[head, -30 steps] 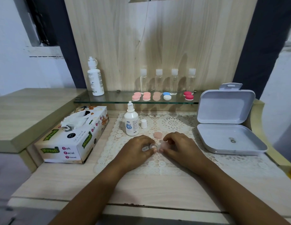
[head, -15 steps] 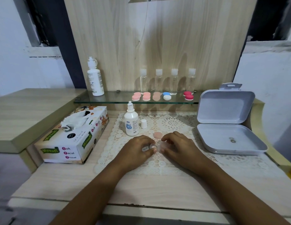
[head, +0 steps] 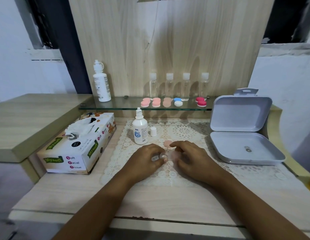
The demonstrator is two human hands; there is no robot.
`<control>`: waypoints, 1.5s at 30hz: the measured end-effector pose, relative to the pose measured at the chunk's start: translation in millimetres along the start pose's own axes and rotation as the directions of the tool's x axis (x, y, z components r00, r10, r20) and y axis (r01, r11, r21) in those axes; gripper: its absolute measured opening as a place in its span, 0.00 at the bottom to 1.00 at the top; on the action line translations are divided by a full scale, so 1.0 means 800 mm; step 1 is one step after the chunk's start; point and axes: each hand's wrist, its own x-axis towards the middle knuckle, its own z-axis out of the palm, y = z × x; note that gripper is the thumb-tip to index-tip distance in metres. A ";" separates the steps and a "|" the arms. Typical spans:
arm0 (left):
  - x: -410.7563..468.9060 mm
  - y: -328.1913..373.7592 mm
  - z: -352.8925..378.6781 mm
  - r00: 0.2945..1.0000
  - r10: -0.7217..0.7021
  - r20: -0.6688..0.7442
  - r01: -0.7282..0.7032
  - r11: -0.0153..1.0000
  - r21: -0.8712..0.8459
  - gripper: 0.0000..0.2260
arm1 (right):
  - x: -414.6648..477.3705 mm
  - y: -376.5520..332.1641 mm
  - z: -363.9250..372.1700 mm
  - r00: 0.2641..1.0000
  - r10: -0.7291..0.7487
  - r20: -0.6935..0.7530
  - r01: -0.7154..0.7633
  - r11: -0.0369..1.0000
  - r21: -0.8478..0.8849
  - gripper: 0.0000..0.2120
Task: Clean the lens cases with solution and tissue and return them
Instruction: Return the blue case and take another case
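I take the wooden table as the work surface and the glass shelf across the back as the store row, so I judge cleaned cases go back up there. Lace mat spread in the middle, probably to stop small parts rolling or getting lost on bare wood. Open grey hinged box at the right, lid propped up, one small ring-like bit in its base, can't tell what. Tissue box at left, a sheet pulled up, within reach for the wipe step. Both hands are together at mat centre: left hand has fingertips curled in a pinch on the clear lens case, low over the mat. Right hand is curled over the case's other end, too blurred to tell whether it grips or only touches. My guess: the second lid is the step in hand. Tall solution bottle and four small clear bottles stand on the shelf, parked. Small solution bottle stands uncapped just behind the left hand, ready to squirt. Capped lens cases in pink, peach, blue-white and red line the shelf front, waiting. Loose peach lid lies just beyond the fingers, set aside off the case. White bottle cap stands beside its bottle
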 end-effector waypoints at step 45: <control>-0.002 0.001 0.000 1.000 0.007 0.010 -0.006 1.000 -0.013 0.10 | 0.011 0.018 -0.006 0.947 0.072 -0.312 -0.129 0.978 -0.166 0.13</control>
